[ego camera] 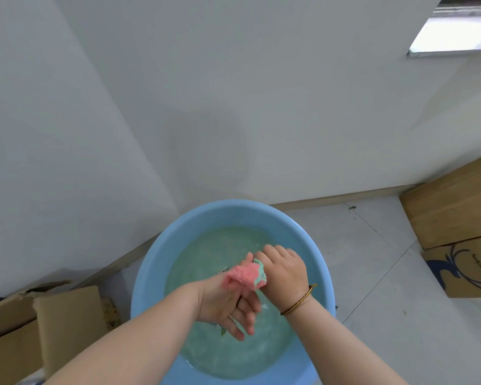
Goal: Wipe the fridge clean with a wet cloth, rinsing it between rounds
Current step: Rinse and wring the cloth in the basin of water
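Head view | rinsing round, I judged; fridge unseen, wiping progress unknown | cloth (243, 276) was above the water in the blue basin (147, 273) | my right hand (286, 269) gripped its end, my left hand (225, 304) lay straight-fingered beneath.

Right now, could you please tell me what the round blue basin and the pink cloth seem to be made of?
The round blue basin looks like smooth moulded plastic: even colour, soft sheen on its rim. The pink fluffy cloth seems terry or microfibre, given its fuzzy pile; I cannot tell which.
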`<state>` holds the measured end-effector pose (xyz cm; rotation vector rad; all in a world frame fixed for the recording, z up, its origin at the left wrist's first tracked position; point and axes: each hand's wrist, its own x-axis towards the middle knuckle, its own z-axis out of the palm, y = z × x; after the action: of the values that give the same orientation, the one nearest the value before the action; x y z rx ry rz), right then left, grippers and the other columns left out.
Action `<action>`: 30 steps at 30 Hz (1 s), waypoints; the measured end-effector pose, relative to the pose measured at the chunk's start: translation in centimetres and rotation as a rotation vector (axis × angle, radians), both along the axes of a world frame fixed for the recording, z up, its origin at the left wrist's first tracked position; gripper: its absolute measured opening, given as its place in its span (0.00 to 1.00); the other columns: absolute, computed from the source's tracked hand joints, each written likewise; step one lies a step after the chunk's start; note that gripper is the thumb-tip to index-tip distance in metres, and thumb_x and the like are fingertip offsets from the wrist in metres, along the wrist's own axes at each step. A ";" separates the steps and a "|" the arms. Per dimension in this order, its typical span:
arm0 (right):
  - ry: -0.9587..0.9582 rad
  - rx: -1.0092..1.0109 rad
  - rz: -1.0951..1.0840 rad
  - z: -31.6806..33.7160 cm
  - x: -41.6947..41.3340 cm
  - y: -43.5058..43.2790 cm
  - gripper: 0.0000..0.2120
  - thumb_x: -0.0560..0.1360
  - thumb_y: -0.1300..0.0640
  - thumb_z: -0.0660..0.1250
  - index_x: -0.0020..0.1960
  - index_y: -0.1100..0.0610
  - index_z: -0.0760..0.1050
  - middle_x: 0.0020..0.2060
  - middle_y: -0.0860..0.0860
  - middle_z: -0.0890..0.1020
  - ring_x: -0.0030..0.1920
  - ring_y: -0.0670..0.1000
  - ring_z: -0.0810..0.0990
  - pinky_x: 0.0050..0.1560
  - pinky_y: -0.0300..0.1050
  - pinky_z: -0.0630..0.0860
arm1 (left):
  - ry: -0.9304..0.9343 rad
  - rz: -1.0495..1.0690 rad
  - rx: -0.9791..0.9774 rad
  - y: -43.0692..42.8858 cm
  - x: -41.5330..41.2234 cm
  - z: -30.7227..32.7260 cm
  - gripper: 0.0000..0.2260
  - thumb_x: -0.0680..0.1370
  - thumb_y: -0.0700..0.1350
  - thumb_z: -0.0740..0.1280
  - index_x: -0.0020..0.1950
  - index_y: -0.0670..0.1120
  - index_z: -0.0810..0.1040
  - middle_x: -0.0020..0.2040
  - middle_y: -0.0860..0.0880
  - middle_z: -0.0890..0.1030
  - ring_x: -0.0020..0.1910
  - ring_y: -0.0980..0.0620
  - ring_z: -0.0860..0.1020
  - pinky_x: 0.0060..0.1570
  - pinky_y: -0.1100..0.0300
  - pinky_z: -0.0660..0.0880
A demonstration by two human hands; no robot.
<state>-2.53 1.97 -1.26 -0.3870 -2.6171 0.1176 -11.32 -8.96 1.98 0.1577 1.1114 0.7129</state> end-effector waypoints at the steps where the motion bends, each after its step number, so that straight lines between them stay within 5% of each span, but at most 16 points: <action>1: 0.054 0.098 0.081 0.3 -0.2 0.2 0.07 0.67 0.58 0.58 0.31 0.54 0.68 0.22 0.49 0.70 0.26 0.50 0.68 0.31 0.40 0.59 | -0.082 -0.075 0.033 -0.1 -0.2 0.2 0.35 0.69 0.71 0.42 0.40 0.43 0.73 0.25 0.51 0.78 0.29 0.54 0.79 0.31 0.63 0.76; 4: 0.143 0.196 0.175 0.2 -0.5 0.0 0.08 0.74 0.59 0.55 0.36 0.53 0.63 0.25 0.49 0.71 0.34 0.50 0.62 0.39 0.42 0.62 | -0.078 -0.206 0.095 0.5 -0.8 0.9 0.22 0.70 0.62 0.52 0.45 0.45 0.73 0.26 0.54 0.78 0.29 0.58 0.79 0.28 0.67 0.74; 6: 0.169 0.191 0.247 0.2 -0.7 -0.3 0.13 0.77 0.59 0.53 0.35 0.54 0.69 0.27 0.50 0.75 0.36 0.51 0.66 0.44 0.44 0.67 | -0.021 -0.315 0.066 0.9 -0.9 0.9 0.09 0.75 0.49 0.56 0.44 0.45 0.72 0.28 0.55 0.80 0.27 0.60 0.79 0.25 0.69 0.72; 8: 0.060 0.225 0.340 0.1 -0.5 -0.4 0.16 0.74 0.63 0.55 0.33 0.54 0.77 0.30 0.49 0.78 0.35 0.52 0.72 0.43 0.43 0.72 | 0.110 -0.416 -0.013 1.1 -0.7 0.8 0.09 0.78 0.39 0.55 0.42 0.46 0.72 0.26 0.54 0.80 0.22 0.61 0.75 0.20 0.71 0.66; 11: -0.430 0.054 0.258 0.5 -0.4 -0.8 0.03 0.57 0.53 0.66 0.28 0.52 0.78 0.23 0.46 0.74 0.20 0.46 0.71 0.21 0.34 0.64 | 0.543 -0.478 -0.084 1.9 -0.5 0.2 0.08 0.76 0.37 0.58 0.39 0.46 0.72 0.26 0.50 0.72 0.19 0.58 0.66 0.21 0.67 0.59; 13: -0.646 -0.070 0.139 0.3 -0.9 -1.6 0.15 0.40 0.54 0.76 0.23 0.53 0.73 0.18 0.49 0.71 0.14 0.45 0.68 0.17 0.31 0.53 | 0.872 -0.567 -0.093 2.3 0.0 0.1 0.05 0.76 0.39 0.59 0.46 0.45 0.73 0.31 0.48 0.69 0.27 0.53 0.70 0.26 0.64 0.63; 14: -0.667 -0.084 0.097 0.4 -1.1 -1.9 0.18 0.40 0.55 0.78 0.24 0.54 0.73 0.18 0.50 0.73 0.16 0.46 0.71 0.20 0.32 0.53 | 1.052 -0.628 -0.098 2.4 0.2 0.1 0.07 0.76 0.39 0.58 0.51 0.44 0.74 0.35 0.48 0.72 0.33 0.50 0.74 0.31 0.63 0.67; 16: -0.794 -0.230 0.078 1.6 -1.8 -2.2 0.07 0.63 0.60 0.73 0.39 0.57 0.76 0.35 0.55 0.82 0.35 0.52 0.82 0.31 0.37 0.63 | 1.323 -0.748 -0.075 2.3 0.4 -0.3 0.11 0.75 0.37 0.57 0.54 0.43 0.74 0.47 0.46 0.78 0.49 0.45 0.78 0.42 0.59 0.70; 18: -0.937 -0.439 0.007 1.7 -2.2 -2.8 0.10 0.74 0.65 0.57 0.50 0.57 0.75 0.51 0.56 0.81 0.50 0.57 0.80 0.41 0.43 0.67 | 1.461 -0.866 0.010 1.7 0.2 -0.9 0.13 0.75 0.35 0.56 0.55 0.43 0.75 0.55 0.44 0.79 0.55 0.43 0.77 0.47 0.56 0.71; 21: -0.996 -0.696 -0.028 1.9 -2.2 -3.4 0.08 0.75 0.59 0.55 0.49 0.55 0.72 0.51 0.56 0.80 0.45 0.56 0.75 0.43 0.42 0.67 | 1.533 -1.032 0.134 1.1 -0.5 -1.1 0.13 0.77 0.34 0.54 0.59 0.39 0.71 0.58 0.41 0.77 0.56 0.40 0.76 0.49 0.52 0.70; 23: -0.980 -0.888 -0.023 1.8 -2.1 -3.4 0.06 0.75 0.57 0.58 0.40 0.54 0.69 0.40 0.55 0.77 0.40 0.53 0.70 0.40 0.39 0.65 | 1.573 -1.124 0.215 0.9 -0.9 -0.9 0.12 0.79 0.36 0.52 0.59 0.37 0.69 0.59 0.39 0.76 0.56 0.39 0.75 0.48 0.52 0.70; 26: -0.938 -1.185 -0.039 2.0 -2.0 -3.1 0.16 0.74 0.61 0.63 0.29 0.53 0.64 0.19 0.46 0.71 0.25 0.46 0.69 0.27 0.35 0.65 | 1.736 -1.112 0.531 0.6 -1.6 -0.4 0.14 0.77 0.43 0.53 0.47 0.40 0.77 0.42 0.41 0.82 0.41 0.45 0.81 0.30 0.63 0.60; 28: -0.924 -1.273 -0.050 2.3 -2.2 -2.7 0.17 0.73 0.62 0.64 0.28 0.54 0.64 0.18 0.45 0.70 0.20 0.41 0.65 0.22 0.32 0.62 | 1.851 -1.050 0.635 0.4 -2.1 -0.1 0.15 0.69 0.49 0.54 0.27 0.48 0.76 0.21 0.50 0.76 0.20 0.54 0.75 0.27 0.67 0.47; 30: -0.876 -1.224 -0.076 2.2 -2.4 -2.5 0.17 0.74 0.59 0.64 0.28 0.54 0.64 0.20 0.46 0.69 0.24 0.43 0.65 0.23 0.31 0.62 | 1.853 -1.048 0.581 0.3 -2.4 0.1 0.10 0.66 0.50 0.60 0.30 0.49 0.77 0.23 0.52 0.76 0.21 0.55 0.75 0.27 0.66 0.52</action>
<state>-4.91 -0.56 0.94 -1.1179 -2.9653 1.9294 -13.77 -8.62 2.08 2.0340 2.1208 -0.3519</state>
